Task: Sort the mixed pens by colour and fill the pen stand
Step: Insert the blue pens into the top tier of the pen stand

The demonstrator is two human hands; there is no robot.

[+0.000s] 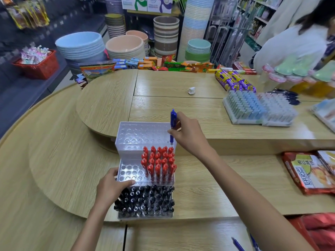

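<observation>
Head view: your right hand (188,134) pinches the blue pen (173,120) over the back tier of the pen stand (137,131); keep it upright, find the corner hole, left hand (112,186) gripping the stand.

Bright even indoor light, soft shadows, wide-angle bending at edges, blurred periphery

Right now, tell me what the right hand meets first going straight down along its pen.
Probably the top tier of the pen stand, at its right end, behind the red pens; depth unclear.

Bare forearms, left hand (111,186), right hand (189,135)
</observation>
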